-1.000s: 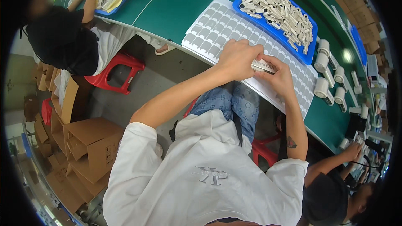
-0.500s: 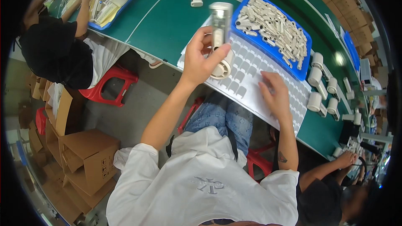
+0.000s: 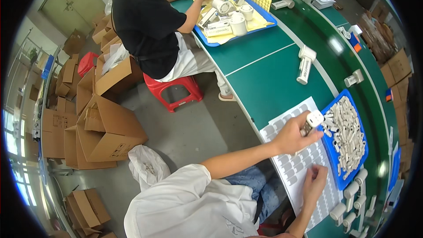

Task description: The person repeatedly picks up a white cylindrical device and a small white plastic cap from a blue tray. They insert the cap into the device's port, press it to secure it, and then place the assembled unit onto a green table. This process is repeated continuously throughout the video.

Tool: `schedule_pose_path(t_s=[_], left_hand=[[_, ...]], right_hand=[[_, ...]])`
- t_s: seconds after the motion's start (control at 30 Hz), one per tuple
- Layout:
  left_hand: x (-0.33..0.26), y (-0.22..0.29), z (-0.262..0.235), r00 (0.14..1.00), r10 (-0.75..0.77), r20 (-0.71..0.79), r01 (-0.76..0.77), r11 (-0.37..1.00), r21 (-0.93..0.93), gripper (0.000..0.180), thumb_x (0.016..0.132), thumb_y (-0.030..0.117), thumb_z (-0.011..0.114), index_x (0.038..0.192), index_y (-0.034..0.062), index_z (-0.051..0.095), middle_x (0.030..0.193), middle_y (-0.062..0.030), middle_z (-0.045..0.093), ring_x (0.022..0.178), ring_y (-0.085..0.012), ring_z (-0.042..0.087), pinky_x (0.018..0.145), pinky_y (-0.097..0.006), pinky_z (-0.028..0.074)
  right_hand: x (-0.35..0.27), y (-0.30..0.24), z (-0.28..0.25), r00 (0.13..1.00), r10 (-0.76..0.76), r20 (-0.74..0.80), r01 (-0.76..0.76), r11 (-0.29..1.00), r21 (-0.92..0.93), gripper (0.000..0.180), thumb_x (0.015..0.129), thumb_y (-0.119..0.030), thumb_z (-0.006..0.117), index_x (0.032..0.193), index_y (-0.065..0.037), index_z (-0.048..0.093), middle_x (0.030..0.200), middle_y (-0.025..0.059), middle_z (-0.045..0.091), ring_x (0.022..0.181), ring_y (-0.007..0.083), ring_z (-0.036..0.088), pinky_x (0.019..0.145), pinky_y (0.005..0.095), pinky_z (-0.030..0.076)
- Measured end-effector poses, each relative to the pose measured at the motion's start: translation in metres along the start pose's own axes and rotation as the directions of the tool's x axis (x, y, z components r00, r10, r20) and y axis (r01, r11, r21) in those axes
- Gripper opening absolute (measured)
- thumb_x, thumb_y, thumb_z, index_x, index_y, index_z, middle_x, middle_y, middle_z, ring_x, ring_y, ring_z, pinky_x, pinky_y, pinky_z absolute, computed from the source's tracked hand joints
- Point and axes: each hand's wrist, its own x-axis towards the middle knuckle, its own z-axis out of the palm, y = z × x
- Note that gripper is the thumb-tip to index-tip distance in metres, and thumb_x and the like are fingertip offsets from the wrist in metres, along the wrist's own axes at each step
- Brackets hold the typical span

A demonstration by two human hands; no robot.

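Note:
My left hand (image 3: 293, 135) is shut around a white handheld device (image 3: 312, 121), held above a white sheet of small grey stickers (image 3: 282, 125) on the green table (image 3: 269, 75). My right hand (image 3: 313, 180) rests on the lower part of that sheet, fingers bent on the stickers; whether it pinches one I cannot tell. A blue tray (image 3: 331, 105) full of small white parts lies just right of the device.
Another white device (image 3: 305, 63) lies on the table farther along. A person in black (image 3: 150, 22) sits on a red stool (image 3: 174, 90) at a second blue tray (image 3: 233, 20). Several open cardboard boxes (image 3: 105, 128) stand on the floor at left. Finished white devices (image 3: 352, 194) line the lower right.
My view has swung left and up along the table. My left hand has carried the device from high above the sheet down toward the blue tray. My right hand stays on the sheet.

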Motion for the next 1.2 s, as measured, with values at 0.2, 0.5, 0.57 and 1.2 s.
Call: schedule_pose_path(t_s=[0.2, 0.5, 0.57, 1.2], left_hand=[[0.011, -0.002, 0.012, 0.991, -0.034, 0.131, 0.043, 0.997, -0.069, 0.041, 0.080, 0.027, 0.078, 0.109, 0.0051, 0.058, 0.079, -0.0006, 0.058, 0.070, -0.0090, 0.052, 0.062, -0.027, 0.043], [0.022, -0.003, 0.028, 0.960, 0.048, 0.276, -0.017, 0.993, -0.115, 0.030, 0.076, 0.011, 0.079, 0.101, 0.0021, 0.064, 0.083, -0.0017, 0.066, 0.075, -0.0066, 0.061, 0.066, -0.025, 0.050], [0.022, -0.002, 0.027, 0.952, 0.077, 0.297, -0.042, 0.992, -0.123, 0.026, 0.077, 0.006, 0.076, 0.100, 0.0016, 0.064, 0.087, -0.0035, 0.066, 0.080, -0.0082, 0.062, 0.070, -0.026, 0.050], [0.021, -0.015, 0.033, 0.844, 0.251, 0.474, -0.328, 0.941, 0.087, 0.025, 0.065, 0.007, 0.081, 0.080, 0.0048, 0.062, 0.073, -0.0035, 0.064, 0.063, -0.0094, 0.059, 0.057, -0.024, 0.046]], right_hand=[[-0.007, -0.003, 0.008, 0.992, -0.078, -0.098, 0.073, 0.996, -0.058, 0.020, 0.084, 0.001, 0.060, 0.104, 0.003, 0.063, 0.092, 0.0101, 0.053, 0.078, 0.0215, 0.053, 0.066, 0.0299, 0.045], [-0.001, 0.001, 0.006, 0.992, -0.072, -0.105, 0.069, 0.997, -0.034, 0.015, 0.081, 0.002, 0.062, 0.096, 0.001, 0.062, 0.095, 0.0147, 0.056, 0.084, 0.0286, 0.057, 0.073, 0.0348, 0.047], [-0.001, -0.007, 0.008, 0.992, -0.044, -0.115, 0.042, 0.999, -0.026, 0.023, 0.081, 0.002, 0.063, 0.104, 0.001, 0.064, 0.096, 0.0148, 0.057, 0.085, 0.0292, 0.058, 0.074, 0.0348, 0.048], [0.000, -0.047, -0.057, 0.971, 0.037, -0.238, 0.165, 0.615, 0.771, 0.023, 0.078, 0.008, 0.068, 0.097, 0.001, 0.058, 0.091, 0.0070, 0.060, 0.089, 0.0147, 0.059, 0.082, 0.0306, 0.046]])
